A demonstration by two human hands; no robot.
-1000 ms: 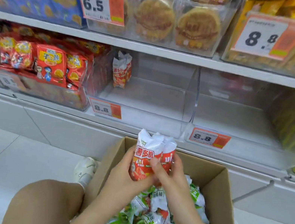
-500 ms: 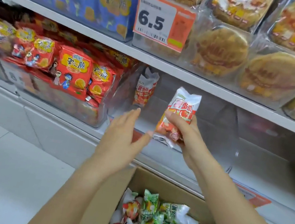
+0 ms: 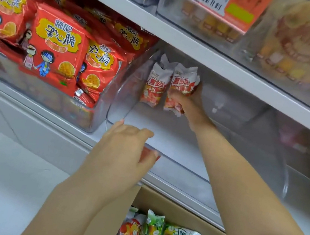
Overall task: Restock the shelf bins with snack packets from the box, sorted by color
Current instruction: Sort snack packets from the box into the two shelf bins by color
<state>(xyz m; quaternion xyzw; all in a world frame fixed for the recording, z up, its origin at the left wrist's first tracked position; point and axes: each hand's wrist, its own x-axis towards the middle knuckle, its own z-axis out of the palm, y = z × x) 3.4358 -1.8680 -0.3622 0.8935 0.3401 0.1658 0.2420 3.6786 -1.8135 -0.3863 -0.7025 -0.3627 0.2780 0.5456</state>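
Snack packets in red and white are sitting upright at the back left of a clear plastic shelf bin (image 3: 211,168), and the person's right hand (image 3: 189,100) is reaching deep into that bin, its fingers curling around the lower part of one red-and-white packet (image 3: 182,85). A second red-and-white packet (image 3: 155,84) is standing just to its left, touching it and leaning against the bin's left wall. The left hand (image 3: 123,149) is hovering at the bin's front lip with loosely bent fingers; a patch of red is showing under its fingertips, possibly a price label on the bin front, though motion blur is making that hard to confirm, and the hand is not plainly gripping anything. Below both forearms, an open cardboard box (image 3: 185,211) is holding a jumble of green-and-white packets (image 3: 153,229) mixed with a few red ones. To the left, a neighbouring clear bin (image 3: 91,118) is holding large red snack bags (image 3: 56,48) printed with cartoon figures. Above, another white shelf (image 3: 203,49) is carrying more clear bins and an orange-and-white price tag (image 3: 218,0).
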